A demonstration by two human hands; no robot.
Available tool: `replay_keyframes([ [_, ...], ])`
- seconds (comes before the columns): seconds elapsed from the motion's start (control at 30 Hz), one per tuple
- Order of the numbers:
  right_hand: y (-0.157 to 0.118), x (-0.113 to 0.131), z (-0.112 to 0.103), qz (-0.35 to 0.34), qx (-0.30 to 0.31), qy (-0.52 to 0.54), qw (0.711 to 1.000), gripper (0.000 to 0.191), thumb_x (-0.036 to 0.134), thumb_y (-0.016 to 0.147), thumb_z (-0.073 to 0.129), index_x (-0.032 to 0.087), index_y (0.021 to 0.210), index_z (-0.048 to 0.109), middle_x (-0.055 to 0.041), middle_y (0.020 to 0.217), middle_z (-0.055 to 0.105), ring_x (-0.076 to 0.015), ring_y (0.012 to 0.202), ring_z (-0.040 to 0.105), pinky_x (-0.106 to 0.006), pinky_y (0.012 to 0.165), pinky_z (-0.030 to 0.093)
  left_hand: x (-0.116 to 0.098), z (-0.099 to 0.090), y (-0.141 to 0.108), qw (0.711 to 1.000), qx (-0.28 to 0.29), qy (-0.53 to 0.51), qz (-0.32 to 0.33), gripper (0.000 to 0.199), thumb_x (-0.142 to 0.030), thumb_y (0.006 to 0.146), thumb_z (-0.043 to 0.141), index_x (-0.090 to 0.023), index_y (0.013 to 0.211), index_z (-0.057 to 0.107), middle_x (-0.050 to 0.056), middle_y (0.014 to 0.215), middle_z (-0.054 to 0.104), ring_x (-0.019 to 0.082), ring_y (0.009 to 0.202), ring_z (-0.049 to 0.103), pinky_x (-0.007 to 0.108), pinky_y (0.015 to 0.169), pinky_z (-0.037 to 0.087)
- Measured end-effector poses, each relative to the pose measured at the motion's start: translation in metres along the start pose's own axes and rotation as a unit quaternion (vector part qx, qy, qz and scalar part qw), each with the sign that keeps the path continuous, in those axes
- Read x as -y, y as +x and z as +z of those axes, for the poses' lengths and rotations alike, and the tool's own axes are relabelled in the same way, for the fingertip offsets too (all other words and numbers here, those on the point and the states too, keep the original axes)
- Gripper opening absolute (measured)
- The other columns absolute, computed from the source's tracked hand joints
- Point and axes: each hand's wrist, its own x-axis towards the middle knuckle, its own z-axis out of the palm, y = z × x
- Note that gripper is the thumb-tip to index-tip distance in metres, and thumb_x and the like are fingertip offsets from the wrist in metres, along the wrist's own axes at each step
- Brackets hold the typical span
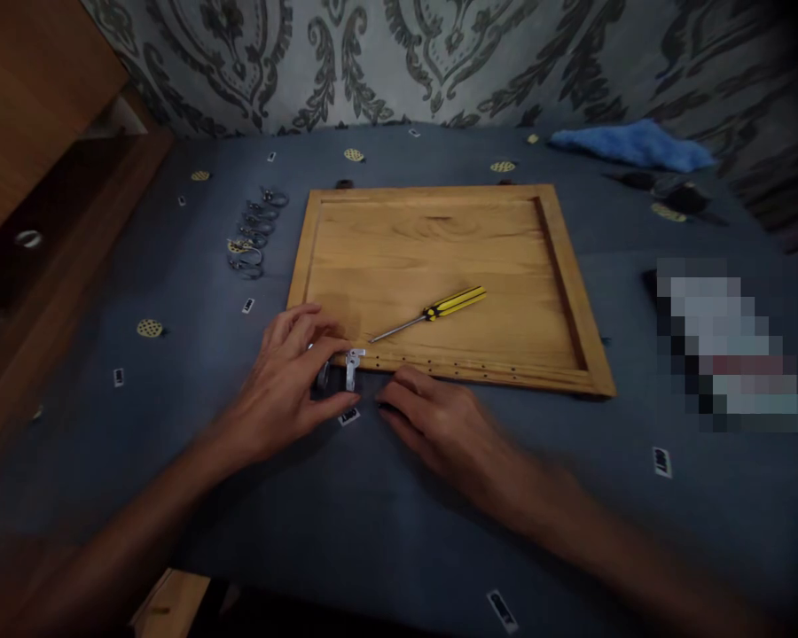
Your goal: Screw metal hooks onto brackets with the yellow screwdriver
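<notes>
A shallow wooden panel with a raised frame (432, 239) lies on the blue cloth, with small dark holes along its near edge. At that edge's left end, my left hand (285, 377) steadies a shiny metal hook (351, 370) between forefinger and thumb. Another metal hook (324, 377) sits just left of it, partly behind my fingers. My right hand (432, 412) is closed in a pinch just in front of the edge, right of the hooks. A small dark tip shows at its fingertips, too small to name. A yellow-and-black screwdriver (449, 304) rests on the panel, its blade pointing toward the hooks.
Several metal hooks (253, 226) lie in a row left of the panel. A blue cloth (631, 144) and a dark object (684, 195) lie at the back right. A blurred-out item (731, 346) is on the right. Wooden furniture (40, 115) borders the left side.
</notes>
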Motion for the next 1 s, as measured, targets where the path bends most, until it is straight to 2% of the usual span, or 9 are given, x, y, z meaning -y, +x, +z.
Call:
replay_keyframes([
  [0.3,-0.001,-0.001,-0.004,0.006,0.008,-0.046,0.999,0.019,0.005,0.099,0.055,0.019,0.091,0.065,-0.0050,0.087,0.070,-0.0179,0.070,0.068,-0.029,0.059,0.044,0.002,0.002,-0.001,1.000,0.000,-0.014,-0.011,0.037,-0.031,0.088,0.086,-0.021,0.120,0.071,0.012,0.135,0.066,0.037,0.143,0.050,0.060,0.120,0.047],
  [0.43,-0.003,-0.007,-0.002,0.001,-0.008,-0.038,0.999,0.017,0.011,0.103,0.054,0.019,0.096,0.068,-0.0074,0.090,0.073,-0.0195,0.073,0.069,-0.030,0.062,0.047,0.003,-0.009,-0.002,0.999,-0.046,-0.009,-0.002,0.046,-0.039,0.085,0.090,-0.024,0.124,0.071,0.012,0.137,0.067,0.038,0.144,0.050,0.063,0.120,0.046],
  [0.5,-0.003,-0.009,-0.002,0.014,-0.019,0.003,1.000,0.016,0.012,0.102,0.055,0.019,0.098,0.069,-0.0078,0.091,0.074,-0.0192,0.076,0.069,-0.029,0.065,0.050,-0.003,-0.017,-0.004,0.996,-0.086,0.002,0.000,0.041,-0.037,0.089,0.086,-0.025,0.125,0.071,0.012,0.139,0.067,0.038,0.144,0.051,0.063,0.120,0.046],
  [0.57,-0.002,-0.006,-0.003,0.051,-0.034,0.108,0.992,0.013,0.014,0.100,0.058,0.019,0.095,0.069,-0.0052,0.085,0.072,-0.0170,0.074,0.066,-0.028,0.067,0.051,-0.014,-0.023,-0.007,0.994,-0.111,0.013,0.015,0.027,-0.028,0.097,0.077,-0.025,0.124,0.070,0.010,0.130,0.070,0.033,0.137,0.058,0.057,0.115,0.052],
  [0.63,-0.001,0.002,-0.005,0.114,-0.039,0.277,0.953,0.009,0.020,0.098,0.063,0.020,0.090,0.067,-0.0005,0.075,0.067,-0.0131,0.065,0.061,-0.025,0.062,0.049,-0.028,-0.026,-0.013,0.994,-0.103,0.002,0.046,0.021,-0.018,0.103,0.066,-0.025,0.123,0.068,0.008,0.116,0.074,0.025,0.114,0.067,0.045,0.101,0.060],
  [0.73,0.001,0.017,-0.008,0.189,-0.015,0.528,0.828,0.025,0.036,0.091,0.080,0.020,0.088,0.061,0.0043,0.070,0.060,-0.0080,0.055,0.053,-0.019,0.051,0.046,-0.049,-0.022,-0.023,0.992,-0.052,-0.078,0.080,0.020,-0.018,0.108,0.058,-0.022,0.127,0.064,0.006,0.105,0.076,0.019,0.096,0.072,0.035,0.087,0.064],
  [0.8,0.001,0.024,-0.008,0.205,0.009,0.618,0.759,0.041,0.040,0.081,0.092,0.020,0.089,0.057,0.0060,0.072,0.061,-0.0056,0.052,0.052,-0.017,0.047,0.045,-0.059,-0.018,-0.029,0.986,-0.016,-0.154,0.060,0.021,-0.016,0.108,0.057,-0.022,0.127,0.066,0.004,0.101,0.076,0.017,0.092,0.074,0.029,0.081,0.064],
  [0.9,0.000,0.027,-0.007,0.218,0.041,0.674,0.705,0.052,0.038,0.074,0.099,0.021,0.091,0.053,0.0085,0.073,0.063,-0.0027,0.047,0.051,-0.015,0.044,0.042,-0.065,-0.014,-0.033,0.969,-0.007,-0.247,0.006,0.018,-0.015,0.106,0.062,-0.022,0.120,0.071,0.004,0.097,0.078,0.015,0.087,0.075,0.026,0.077,0.064],
  [1.0,-0.002,0.024,-0.004,0.225,0.063,0.697,0.678,0.056,0.036,0.073,0.100,0.022,0.094,0.049,0.0087,0.073,0.068,-0.0017,0.043,0.051,-0.013,0.041,0.037,-0.065,-0.012,-0.034,0.948,-0.010,-0.316,-0.044,0.010,-0.018,0.103,0.069,-0.022,0.108,0.076,0.002,0.090,0.079,0.014,0.080,0.075,0.025,0.073,0.062],
])
